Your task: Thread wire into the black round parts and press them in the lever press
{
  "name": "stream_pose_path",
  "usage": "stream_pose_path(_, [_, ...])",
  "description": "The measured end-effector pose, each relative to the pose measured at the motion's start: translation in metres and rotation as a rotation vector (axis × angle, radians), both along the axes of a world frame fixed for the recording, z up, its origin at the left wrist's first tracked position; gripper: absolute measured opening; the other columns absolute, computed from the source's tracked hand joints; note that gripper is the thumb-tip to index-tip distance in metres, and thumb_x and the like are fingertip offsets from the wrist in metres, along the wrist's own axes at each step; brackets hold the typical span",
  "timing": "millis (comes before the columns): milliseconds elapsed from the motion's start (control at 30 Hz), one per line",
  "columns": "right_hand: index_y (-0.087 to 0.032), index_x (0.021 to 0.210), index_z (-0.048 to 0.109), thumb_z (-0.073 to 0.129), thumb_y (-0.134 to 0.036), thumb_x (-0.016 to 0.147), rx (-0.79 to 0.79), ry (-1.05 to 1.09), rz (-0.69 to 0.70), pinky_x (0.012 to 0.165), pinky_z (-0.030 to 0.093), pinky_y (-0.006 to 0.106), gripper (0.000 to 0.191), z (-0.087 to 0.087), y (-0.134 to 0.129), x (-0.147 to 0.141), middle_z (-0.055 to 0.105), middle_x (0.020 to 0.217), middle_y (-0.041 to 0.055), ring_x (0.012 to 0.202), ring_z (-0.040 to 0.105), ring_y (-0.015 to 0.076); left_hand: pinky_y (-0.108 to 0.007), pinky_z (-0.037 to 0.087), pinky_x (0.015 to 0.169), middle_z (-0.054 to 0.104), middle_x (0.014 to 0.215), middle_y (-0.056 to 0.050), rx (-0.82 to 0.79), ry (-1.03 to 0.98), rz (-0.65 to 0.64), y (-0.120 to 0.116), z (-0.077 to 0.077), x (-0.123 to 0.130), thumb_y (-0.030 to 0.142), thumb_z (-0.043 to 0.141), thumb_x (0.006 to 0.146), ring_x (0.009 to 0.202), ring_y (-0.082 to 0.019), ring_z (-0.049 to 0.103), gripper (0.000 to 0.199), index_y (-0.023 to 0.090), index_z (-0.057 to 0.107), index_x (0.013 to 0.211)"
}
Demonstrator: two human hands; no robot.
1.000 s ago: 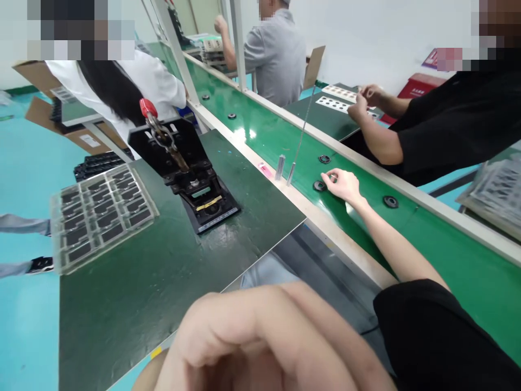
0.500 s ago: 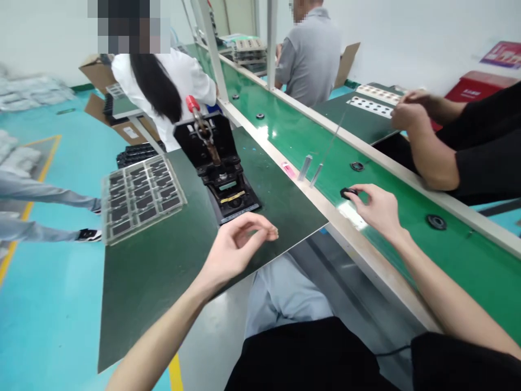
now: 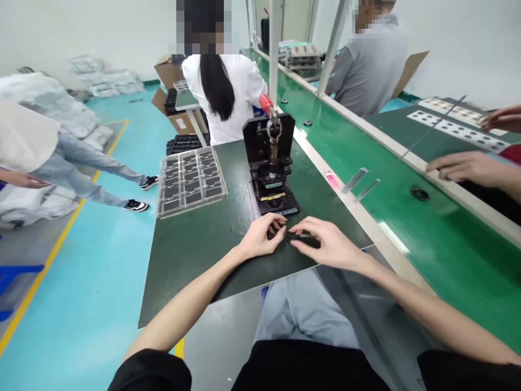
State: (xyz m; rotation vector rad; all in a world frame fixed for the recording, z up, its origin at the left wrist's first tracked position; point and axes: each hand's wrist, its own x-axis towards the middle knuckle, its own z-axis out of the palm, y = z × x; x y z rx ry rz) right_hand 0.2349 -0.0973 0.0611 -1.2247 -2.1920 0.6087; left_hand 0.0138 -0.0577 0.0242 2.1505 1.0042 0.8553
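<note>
Pinched in my right hand (image 3: pixel 331 244) is a small black round part (image 3: pixel 290 235), held low over the front of the green tabletop (image 3: pixel 195 260). My left hand (image 3: pixel 260 238) is curled close beside it, thumb and fingertips drawn together; whatever they hold, if anything, is too small to make out. Just beyond both hands stands a black press fixture (image 3: pixel 272 168) with a red-tipped lever, its hinged plate raised. A yellow strip (image 3: pixel 272 197) lies across its base.
To the left, a clear tray (image 3: pixel 226 191) holds several dark flat pieces. The green conveyor belt (image 3: pixel 374 157) on the right carries black rings, one ring (image 3: pixel 420 194) near a co-worker's hands (image 3: pixel 468 165). Upright clear strips (image 3: pixel 355 180) stand at the belt's edge. Another person (image 3: pixel 222 98) sits ahead.
My right hand has come from over the belt to the tabletop with the black round part, meeting my left hand before the fixture. The view has swung left. The co-worker's hands have moved apart.
</note>
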Motion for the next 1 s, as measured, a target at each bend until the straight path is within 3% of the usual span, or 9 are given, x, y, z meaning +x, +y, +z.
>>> stream_pose_path(133, [-0.024, 0.104, 0.077, 0.044, -0.046, 0.107, 0.045, 0.237, -0.133, 0.077, 0.057, 0.035, 0.04, 0.029, 0.032, 0.013, 0.074, 0.094, 0.0075, 0.087, 0.07, 0.0215, -0.039, 0.058, 0.093, 0.072, 0.116, -0.011, 0.082, 0.087, -0.061, -0.012, -0.002, 0.008, 0.039, 0.065, 0.093, 0.102, -0.024, 0.068, 0.035, 0.019, 0.065, 0.123])
stream_pose_path(233, [-0.025, 0.112, 0.077, 0.038, -0.051, 0.109, 0.205, 0.278, -0.297, 0.087, 0.055, 0.04, 0.047, 0.033, 0.054, 0.011, 0.07, 0.09, 0.0069, 0.086, 0.066, 0.0223, -0.047, 0.054, 0.101, 0.067, 0.125, -0.014, 0.175, 0.213, -0.134, -0.019, -0.003, 0.014, 0.044, 0.065, 0.095, 0.113, -0.029, 0.062, 0.038, 0.02, 0.068, 0.125])
stream_pose_path(333, [-0.023, 0.106, 0.077, 0.036, -0.056, 0.108, 0.27, 0.264, -0.25, 0.081, 0.054, 0.04, 0.053, 0.019, 0.07, -0.001, 0.07, 0.087, 0.0073, 0.079, 0.063, 0.022, -0.045, 0.053, 0.105, 0.065, 0.126, -0.014, 0.176, 0.203, -0.217, -0.019, -0.004, 0.012, 0.034, 0.059, 0.099, 0.116, -0.027, 0.058, 0.029, 0.02, 0.072, 0.12])
stream_pose_path(500, [-0.021, 0.078, 0.066, 0.035, -0.062, 0.106, 0.194, 0.289, -0.096, 0.072, 0.056, 0.036, 0.059, -0.012, 0.089, -0.022, 0.071, 0.083, 0.0091, 0.073, 0.066, 0.0203, -0.041, 0.047, 0.115, 0.064, 0.135, -0.01, 0.124, 0.109, -0.37, -0.015, -0.002, 0.003, 0.014, 0.058, 0.092, 0.125, -0.024, 0.054, 0.032, 0.022, 0.071, 0.12])
stream_pose_path(800, [-0.021, 0.078, 0.066, 0.044, -0.049, 0.108, 0.335, 0.378, -0.087, 0.074, 0.058, 0.032, 0.047, -0.028, 0.103, -0.033, 0.073, 0.08, 0.0072, 0.075, 0.07, 0.0183, -0.043, 0.051, 0.11, 0.068, 0.131, -0.011, 0.072, 0.047, -0.385, -0.018, -0.006, 0.006, 0.03, 0.067, 0.094, 0.123, -0.026, 0.059, 0.017, 0.022, 0.071, 0.109])
stream_pose_path(1000, [-0.019, 0.091, 0.073, 0.056, -0.037, 0.104, 0.328, 0.339, -0.034, 0.065, 0.056, 0.031, 0.028, -0.041, 0.104, -0.035, 0.077, 0.088, 0.0074, 0.072, 0.069, 0.0175, -0.042, 0.053, 0.105, 0.068, 0.122, -0.012, 0.104, 0.012, -0.242, -0.024, -0.012, 0.011, 0.042, 0.076, 0.09, 0.118, -0.027, 0.061, 0.029, 0.021, 0.064, 0.105])
